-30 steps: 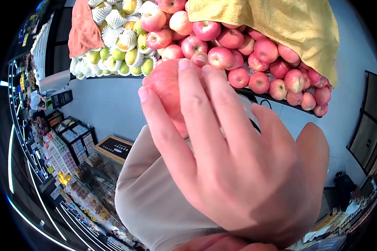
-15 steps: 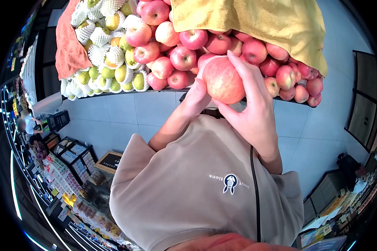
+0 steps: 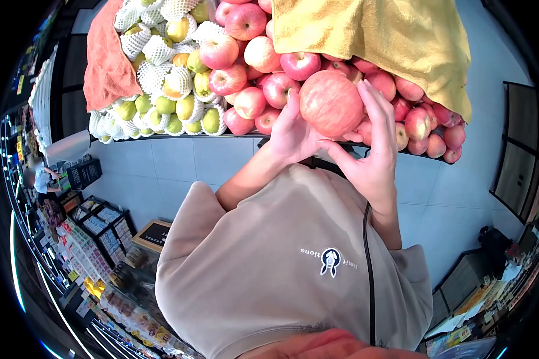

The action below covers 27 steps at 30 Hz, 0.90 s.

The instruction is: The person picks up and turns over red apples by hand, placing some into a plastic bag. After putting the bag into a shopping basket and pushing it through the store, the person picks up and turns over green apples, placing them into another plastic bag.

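A large pinkish-red apple (image 3: 332, 104) rests in my left hand (image 3: 294, 136), which cups it from below and from the left, thumb up along its side. Part of the left fingers is hidden beneath the fruit. My right hand (image 3: 376, 146) curves around the right side with thumb and fingers spread. Its fingertips are right at the apple's upper right edge, and a gap shows between the palm and the fruit. Just beyond both hands lies a heap of red apples (image 3: 280, 90) on the display.
Green fruit in white foam nets (image 3: 176, 82) lies left of the apples. A yellow cloth (image 3: 371, 33) covers the back right of the heap; an orange cloth (image 3: 109, 57) hangs at the left. A person (image 3: 42, 178) stands far left near a dark crate (image 3: 84, 173).
The apple has shifted up and right, nearer the heap, and shows a different side. My right fingers have loosened from its top to its right edge; the left hand sits further under it.
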Available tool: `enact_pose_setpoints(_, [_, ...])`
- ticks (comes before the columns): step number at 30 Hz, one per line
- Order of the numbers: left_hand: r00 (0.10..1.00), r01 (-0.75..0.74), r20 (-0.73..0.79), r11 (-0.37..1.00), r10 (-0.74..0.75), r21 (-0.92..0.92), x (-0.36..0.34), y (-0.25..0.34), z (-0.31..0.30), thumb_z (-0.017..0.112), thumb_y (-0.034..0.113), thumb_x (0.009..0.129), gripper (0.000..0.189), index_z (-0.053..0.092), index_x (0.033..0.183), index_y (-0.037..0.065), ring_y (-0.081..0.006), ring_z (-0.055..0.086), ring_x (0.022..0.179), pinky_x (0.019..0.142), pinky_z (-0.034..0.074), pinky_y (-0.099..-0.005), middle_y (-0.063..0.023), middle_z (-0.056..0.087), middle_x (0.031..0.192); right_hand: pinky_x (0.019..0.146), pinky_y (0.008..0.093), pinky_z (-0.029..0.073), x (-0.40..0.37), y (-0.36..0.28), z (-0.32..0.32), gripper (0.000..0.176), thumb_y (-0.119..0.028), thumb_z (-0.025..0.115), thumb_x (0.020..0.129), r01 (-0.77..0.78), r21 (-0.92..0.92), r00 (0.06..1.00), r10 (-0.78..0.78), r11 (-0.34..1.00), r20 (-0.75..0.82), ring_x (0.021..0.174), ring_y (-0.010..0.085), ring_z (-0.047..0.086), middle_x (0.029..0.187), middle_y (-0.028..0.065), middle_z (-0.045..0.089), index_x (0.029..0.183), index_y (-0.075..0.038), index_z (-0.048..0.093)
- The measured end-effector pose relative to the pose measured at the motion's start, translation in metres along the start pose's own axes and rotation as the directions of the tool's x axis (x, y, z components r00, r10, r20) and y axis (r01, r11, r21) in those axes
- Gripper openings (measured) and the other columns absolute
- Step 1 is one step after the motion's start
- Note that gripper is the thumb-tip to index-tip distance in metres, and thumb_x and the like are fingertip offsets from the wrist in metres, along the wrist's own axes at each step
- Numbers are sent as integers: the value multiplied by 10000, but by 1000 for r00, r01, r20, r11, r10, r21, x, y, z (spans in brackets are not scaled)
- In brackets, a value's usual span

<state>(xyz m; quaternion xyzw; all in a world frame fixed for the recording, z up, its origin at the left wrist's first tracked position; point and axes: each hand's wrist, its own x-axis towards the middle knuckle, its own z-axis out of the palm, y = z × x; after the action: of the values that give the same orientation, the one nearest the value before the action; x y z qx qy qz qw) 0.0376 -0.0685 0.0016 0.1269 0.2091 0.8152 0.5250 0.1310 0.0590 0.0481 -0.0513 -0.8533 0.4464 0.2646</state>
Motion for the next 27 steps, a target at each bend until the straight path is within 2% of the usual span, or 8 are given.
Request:
enact_pose_setpoints(3, [982, -13, 153, 848, 110, -529, -6, -9, -13, 335, 759, 900, 940, 155, 1533, 88, -453, 486, 1268, 1017, 455, -580, -210, 333, 1507, 1004, 425, 450, 3, -9, 17, 827, -45, 845, 627, -80, 109, 997, 82, 991, -13, 1233, 340, 517, 1325, 173, 528, 1374, -23, 490])
enact_pose_setpoints(7, [999, -47, -19, 998, 48, 39, -17, 14, -20, 389, 675, 941, 833, 204, 1524, 108, -349, 423, 1350, 1070, 420, -502, -155, 360, 1503, 969, 415, 479, 11, -11, 29, 795, -27, 828, 626, 17, 46, 999, -15, 999, -43, 1205, 333, 538, 1289, 164, 555, 1357, -27, 515])
enact_pose_setpoints(11, [895, -400, 120, 652, 430, 645, -15, 37, -25, 539, 538, 953, 794, 203, 1518, 94, -288, 337, 1405, 1157, 279, -465, -129, 303, 1523, 935, 385, 502, 19, -17, 41, 769, -4, 804, 635, -4, 38, 1000, 4, 999, -18, 1164, 307, 560, 1239, 154, 570, 1352, -37, 528])
enact_pose_setpoints(15, [940, -310, 108, 674, 325, 670, -24, 51, -33, 565, 538, 940, 804, 212, 1511, 95, -288, 346, 1400, 1130, 337, -463, -144, 314, 1510, 933, 380, 503, 22, -22, 61, 846, 1, 828, 637, 0, 103, 1000, 2, 995, -26, 1171, 304, 560, 1274, 161, 558, 1401, -45, 468])
enact_pose_setpoints(17, [975, -191, -92, 975, 202, 117, -24, 51, -32, 492, 609, 945, 800, 239, 1500, 91, -317, 446, 1334, 1063, 435, -466, -173, 381, 1471, 929, 379, 504, 23, -20, 69, 876, -1, 839, 639, -30, 195, 998, 40, 980, -45, 1173, 304, 559, 1287, 163, 553, 1420, -49, 445])
enact_pose_setpoints(22, [969, 59, 245, 913, 46, -404, -24, 50, -57, 219, 771, 898, 925, 225, 1515, 81, -413, 550, 1218, 998, 492, -504, -228, 419, 1462, 890, 354, 569, 34, -26, 79, 862, 8, 848, 653, 43, 84, 999, -42, 996, -17, 1209, 279, 548, 1329, 168, 517, 1413, -35, 445])
enact_pose_setpoints(25, [988, 101, 152, 828, -20, -551, -24, 54, -43, 215, 758, 909, 911, 212, 1523, 85, -417, 491, 1284, 1033, 461, -514, -219, 384, 1489, 799, 314, 630, 34, -25, 81, 798, 46, 829, 658, 60, 52, 997, -57, 997, -60, 1201, 268, 554, 1333, 170, 515, 1372, -8, 478])
enact_pose_setpoints(27, [992, 114, 89, 936, -89, -333, -25, 63, -38, 231, 740, 922, 890, 199, 1527, 88, -404, 445, 1324, 1061, 434, -507, -209, 358, 1507, 1071, 392, 428, 30, -25, 80, 790, 33, 807, 695, -56, 153, 996, 65, 987, -57, 1253, 264, 524, 1368, 167, 513, 1394, 17, 438])
